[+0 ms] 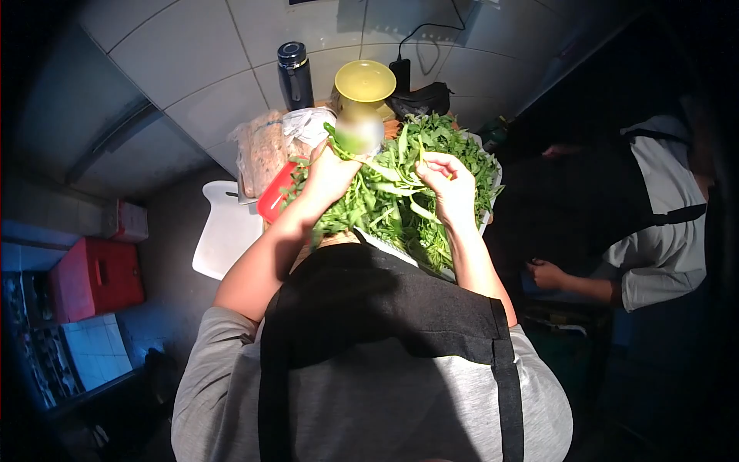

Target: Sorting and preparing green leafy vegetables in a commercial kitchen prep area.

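A large heap of leafy green vegetables [398,202] fills a white tray [398,249] in front of me, its leaves spilling over the edges. My left hand [335,172] is closed on green stems, above the heap's left side. Over the right side, my right hand [447,176] pinches a thin green stem between thumb and fingers. Partly under leaves and behind my left wrist lies a red plastic tray [276,193]. Just beyond my hands, a pale round object is blurred.
Behind the greens stand a dark flask [294,78], a yellow plastic dish [365,81] and a black pouch [421,101]. Bagged food [261,153] lies at the left, above a white plastic stool [225,231]. Another person [664,219] is at the right. A red box [101,280] sits far left.
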